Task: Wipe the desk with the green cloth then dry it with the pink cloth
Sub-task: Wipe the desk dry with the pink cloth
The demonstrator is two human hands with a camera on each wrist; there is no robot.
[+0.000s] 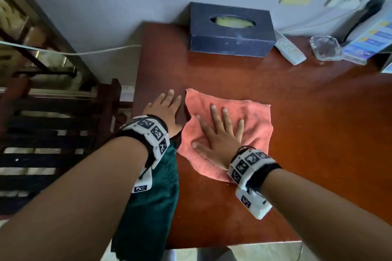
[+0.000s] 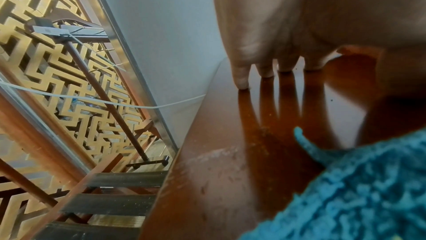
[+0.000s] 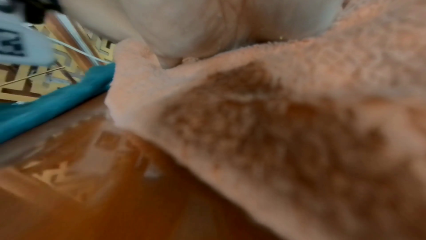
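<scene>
Right hand: your right hand (image 1: 218, 133) lay flat at the centre of the frame, fingers straight and spread, palm pressed down on the pink cloth (image 1: 250, 116).
Left hand: your left hand (image 1: 167, 110) rested flat on the bare desk (image 1: 307, 133) just left of the pink cloth, fingers straight and close together, holding nothing.
Hidden under the hands: your right palm covered the middle of the pink cloth, and the right wrist view was blurred, so only the heel of the hand and fuzzy pile could be made out there.
Cut off: in the left wrist view only your fingertips (image 2: 242, 81) touching the wood showed clearly; the thumb was out of sight.
Pink cloth: it was spread open on the desk at mid-frame, its left edge just beside your left hand, its lower corner reaching to your right wrist.
Green cloth: the green cloth (image 1: 152, 207) lay along the left edge of the desk in the lower left of the frame, partly hidden beneath your left forearm, its lower end hanging past the front edge. Neither hand gripped it.
Farther out: a dark tissue box (image 1: 231, 32) stood at the top centre against the wall, with a white remote (image 1: 289, 51) just to its right.
Upper right: a clear glass object (image 1: 325, 47) sat there, its shape hard to make out.
</scene>
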